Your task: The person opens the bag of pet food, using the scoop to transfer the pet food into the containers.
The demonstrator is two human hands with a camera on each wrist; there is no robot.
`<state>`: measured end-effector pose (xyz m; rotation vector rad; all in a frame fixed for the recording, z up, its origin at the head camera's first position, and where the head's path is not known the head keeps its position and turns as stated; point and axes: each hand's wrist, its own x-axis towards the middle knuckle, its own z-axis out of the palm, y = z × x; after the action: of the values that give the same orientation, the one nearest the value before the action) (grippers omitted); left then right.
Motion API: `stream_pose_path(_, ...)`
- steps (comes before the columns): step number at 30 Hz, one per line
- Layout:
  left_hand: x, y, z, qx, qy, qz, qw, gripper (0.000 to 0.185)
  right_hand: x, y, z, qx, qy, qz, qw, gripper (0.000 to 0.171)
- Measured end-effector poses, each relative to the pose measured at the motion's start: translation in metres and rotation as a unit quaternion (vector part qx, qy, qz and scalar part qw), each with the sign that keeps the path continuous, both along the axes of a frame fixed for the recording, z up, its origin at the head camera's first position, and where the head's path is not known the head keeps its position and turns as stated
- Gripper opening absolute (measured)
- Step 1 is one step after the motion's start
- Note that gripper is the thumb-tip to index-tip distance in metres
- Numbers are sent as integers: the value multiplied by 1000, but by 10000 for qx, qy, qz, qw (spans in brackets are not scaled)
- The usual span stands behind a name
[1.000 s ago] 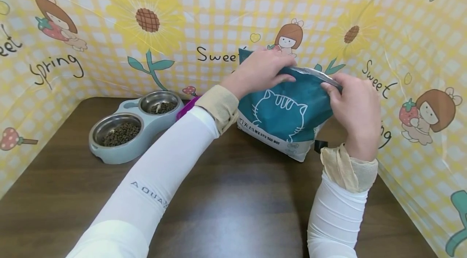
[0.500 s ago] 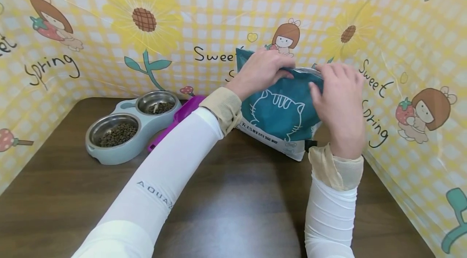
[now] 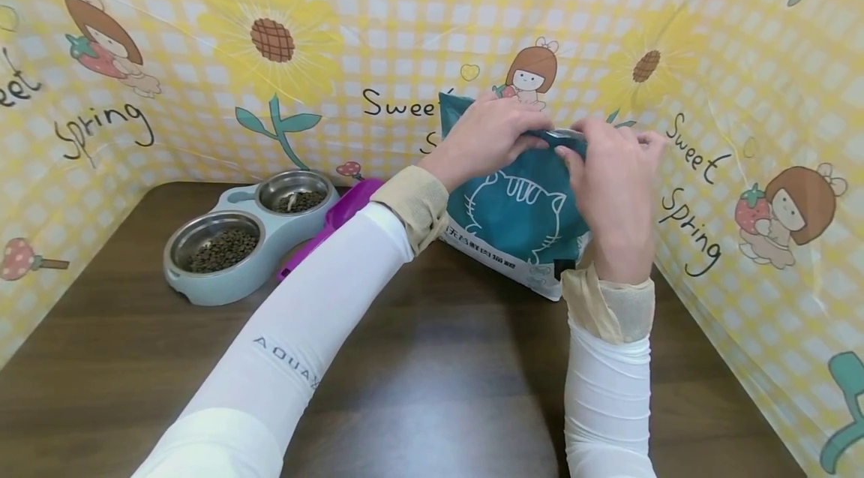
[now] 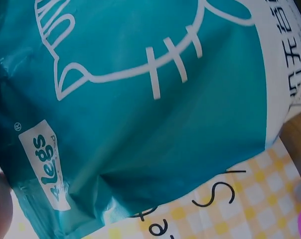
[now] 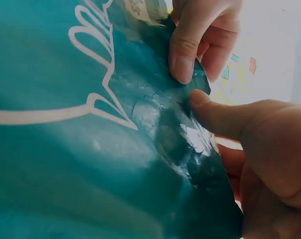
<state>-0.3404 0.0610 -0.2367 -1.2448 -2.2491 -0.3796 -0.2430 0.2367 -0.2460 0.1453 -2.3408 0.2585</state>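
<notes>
Step in hand, as judged: closing the top seal of the bag. The bag stands upright on the table, right of the bowls, against the backdrop. Left hand pinches the top edge; right hand pinches it just beside, thumb pressing the strip. Next move likely calls for firm, even finger pressure along the remaining seal

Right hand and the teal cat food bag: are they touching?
Touching. The right wrist view shows the right hand pinching the crinkled top edge of the teal bag, thumb pressed onto it.
</notes>
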Motion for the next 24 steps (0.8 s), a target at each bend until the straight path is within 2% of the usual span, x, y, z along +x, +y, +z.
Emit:
stream_pose_path(4, 0, 1, 0, 207, -32, 125, 9997, 25, -5, -1, -2, 132, 10, 185, 9997, 28)
stream_pose_path(7, 1, 2, 0, 263, -15, 221, 9994, 26, -10, -2, -3, -85, 79, 151, 9998, 22)
stream_pose_path(12, 3, 0, 0, 133, -69, 468, 9988, 27, -13, -2, -4, -295, 270, 178, 9990, 20)
stream_pose_path(17, 3, -9, 9, -83, -214, 861, 9960, 32, -14, -2, -4, -310, 489, 317, 9978, 20)
stream_pose_path(20, 2, -11, 12, -124, -159, 1038, 9944, 31, -15, -1, -5, -343, 669, 422, 9963, 19)
stream_pose_path(24, 6, -9, 9, -50, 14, 1226, 9924, 30, -20, 2, -8, -447, 899, 565, 9933, 18)
